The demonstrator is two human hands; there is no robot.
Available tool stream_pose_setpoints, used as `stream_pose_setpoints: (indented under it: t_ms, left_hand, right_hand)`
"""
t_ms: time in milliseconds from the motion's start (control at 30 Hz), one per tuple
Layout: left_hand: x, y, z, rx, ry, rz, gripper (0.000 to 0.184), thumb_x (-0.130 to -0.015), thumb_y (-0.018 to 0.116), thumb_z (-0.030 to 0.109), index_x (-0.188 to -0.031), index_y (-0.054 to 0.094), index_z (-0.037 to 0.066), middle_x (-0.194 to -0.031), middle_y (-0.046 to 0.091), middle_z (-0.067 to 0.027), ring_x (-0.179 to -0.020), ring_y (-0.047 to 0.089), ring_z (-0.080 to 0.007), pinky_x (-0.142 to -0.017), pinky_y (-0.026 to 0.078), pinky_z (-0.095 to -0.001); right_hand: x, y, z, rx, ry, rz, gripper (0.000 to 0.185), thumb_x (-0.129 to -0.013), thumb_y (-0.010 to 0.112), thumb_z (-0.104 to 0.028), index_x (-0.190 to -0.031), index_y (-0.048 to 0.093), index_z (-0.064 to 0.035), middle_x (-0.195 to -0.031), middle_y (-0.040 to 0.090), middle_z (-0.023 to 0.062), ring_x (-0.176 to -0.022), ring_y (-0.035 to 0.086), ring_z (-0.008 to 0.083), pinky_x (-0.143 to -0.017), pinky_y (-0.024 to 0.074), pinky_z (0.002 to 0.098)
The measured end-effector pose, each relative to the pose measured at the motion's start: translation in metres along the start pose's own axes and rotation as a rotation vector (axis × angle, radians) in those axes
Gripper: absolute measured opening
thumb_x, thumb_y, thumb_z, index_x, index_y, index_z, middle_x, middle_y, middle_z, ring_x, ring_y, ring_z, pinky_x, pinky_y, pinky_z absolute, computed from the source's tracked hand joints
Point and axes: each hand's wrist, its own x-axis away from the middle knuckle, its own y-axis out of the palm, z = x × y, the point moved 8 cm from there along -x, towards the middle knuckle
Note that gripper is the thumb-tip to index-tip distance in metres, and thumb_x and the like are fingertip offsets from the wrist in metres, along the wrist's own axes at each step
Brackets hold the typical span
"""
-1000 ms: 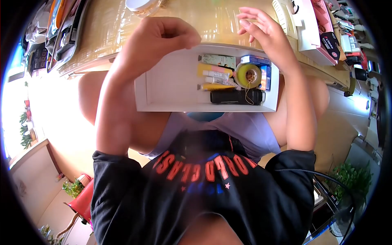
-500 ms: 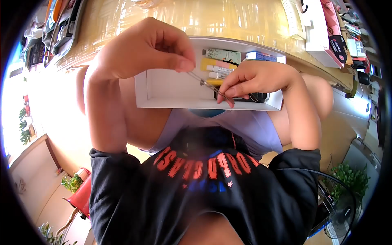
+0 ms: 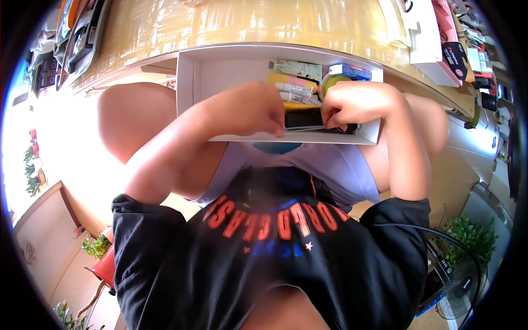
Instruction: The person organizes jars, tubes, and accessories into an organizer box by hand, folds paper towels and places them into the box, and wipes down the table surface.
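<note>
A long, thin metal tool (image 3: 306, 130) lies level along the front of the white drawer (image 3: 220, 71), its exact kind too fine to make out. My left hand (image 3: 263, 110) has its fingers pinched at the left end, low inside the drawer. At the other end, my right hand (image 3: 352, 105) is closed with fingertips pointing down. Between the hands sits a black case (image 3: 302, 117), partly covered by the right hand. Behind it are a yellow item (image 3: 297, 106), white tubes (image 3: 297, 93), a pale green patterned box (image 3: 298, 69) and a round green item (image 3: 331, 81).
A blue-and-white box (image 3: 350, 71) stands in the drawer's back right corner. Beyond the drawer is a table (image 3: 247, 22) with a shiny covering. A pink-lined white box (image 3: 434, 60) stands at its right, dark folders (image 3: 82, 44) at its left. My legs flank the drawer.
My left hand has come down and toward me, into the drawer. The metal tool has gone from slanting above the contents to lying level near the front wall. My right hand moved slightly right.
</note>
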Motion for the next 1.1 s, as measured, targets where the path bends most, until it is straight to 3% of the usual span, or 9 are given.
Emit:
stream_pose_setpoints:
  t_ms: [200,400,900,1100]
  left_hand:
    - [-0.008,0.01,-0.008,0.001,-0.041,0.081,0.017,-0.082,0.079,0.015,-0.093,0.079,0.002,-0.086,0.076,-0.0147,-0.081,0.072,-0.0297,-0.077,0.056,-0.0383]
    - [-0.016,0.022,-0.017,-0.045,-0.065,0.151,0.015,-0.079,0.076,0.012,-0.091,0.08,0.003,-0.085,0.076,-0.0153,-0.083,0.073,-0.0318,-0.079,0.056,-0.0408]
    - [-0.007,0.027,-0.007,-0.155,-0.042,0.01,0.019,-0.089,0.063,0.011,-0.098,0.079,0.005,-0.094,0.075,-0.0186,-0.093,0.071,-0.0375,-0.085,0.055,-0.0446]
    - [-0.008,0.025,-0.015,-0.098,-0.063,0.103,0.018,-0.086,0.064,0.009,-0.095,0.079,0.005,-0.092,0.075,-0.018,-0.09,0.071,-0.0381,-0.083,0.056,-0.0455]
  right_hand:
    - [-0.004,0.015,0.0,0.124,0.099,-0.09,0.026,-0.087,0.063,-0.02,-0.099,0.08,-0.003,-0.076,0.074,0.0141,-0.073,0.071,0.0267,-0.071,0.0549,0.0402]
    - [-0.009,0.021,0.005,0.144,0.142,-0.121,0.029,-0.09,0.057,-0.018,-0.097,0.079,-0.0014,-0.078,0.075,0.0136,-0.077,0.072,0.0283,-0.075,0.0547,0.0413]
    - [-0.014,0.024,0.0,0.196,0.114,-0.151,0.025,-0.088,0.057,-0.016,-0.091,0.078,-0.003,-0.071,0.072,0.0121,-0.072,0.07,0.0279,-0.072,0.0536,0.0416]
    - [-0.007,0.013,0.001,0.115,0.076,-0.124,0.028,-0.091,0.056,-0.018,-0.08,0.074,0.0001,-0.065,0.07,0.0098,-0.068,0.068,0.0273,-0.071,0.0527,0.0407]
